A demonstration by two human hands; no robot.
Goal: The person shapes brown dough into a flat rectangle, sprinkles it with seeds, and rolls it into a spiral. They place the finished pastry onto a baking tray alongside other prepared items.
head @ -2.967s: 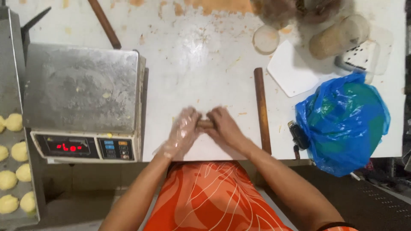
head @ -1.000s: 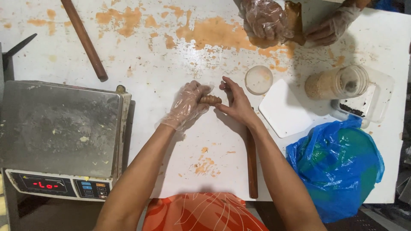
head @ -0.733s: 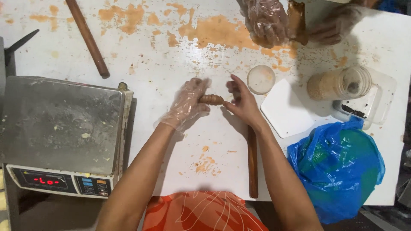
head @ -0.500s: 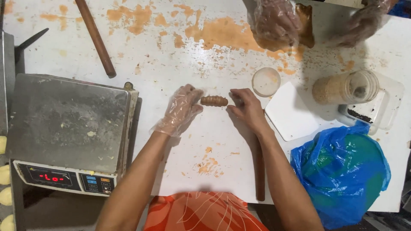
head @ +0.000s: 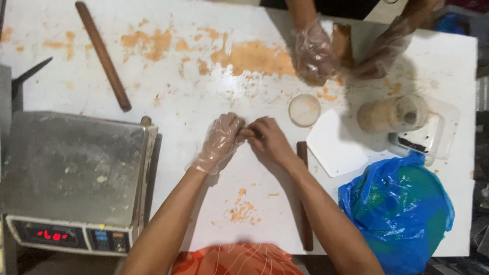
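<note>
White and stained with orange patches, the bench [head: 193, 102] carried everything in view. At its middle lay one small brown roll of dough [head: 246, 133], mostly hidden between the person's two hands. The left hand [head: 220, 143], in a clear plastic glove, lay over the roll's left end with its fingers [head: 232, 125] pressed together and curled onto it. The right hand [head: 268, 141], bare, covered the roll's right end, its fingers [head: 257, 128] likewise closed together on the dough.

Three wooden rolling sticks showed: one long one [head: 103, 55] far up and left of the roll, one [head: 304, 193] just right of the roll and partly under the right forearm, and a third, short brown piece [head: 342, 42] up and right of the roll, between a co-worker's two gloved hands [head: 316, 53].

One round shallow dish [head: 304, 110] with pale contents sat just up and right of the roll. One flat white square card [head: 336, 143] lay right of the roll, beside the dish. Farther right lay one clear jar [head: 392, 114] of tan powder on its side, touching one clear rectangular tub [head: 428, 137] with something dark inside. One crumpled blue plastic bag [head: 397, 209] bulged down and right of the roll at the bench edge.

Left of the roll stood one steel weighing scale [head: 71, 168] with a red lit display and a dusted platform.
</note>
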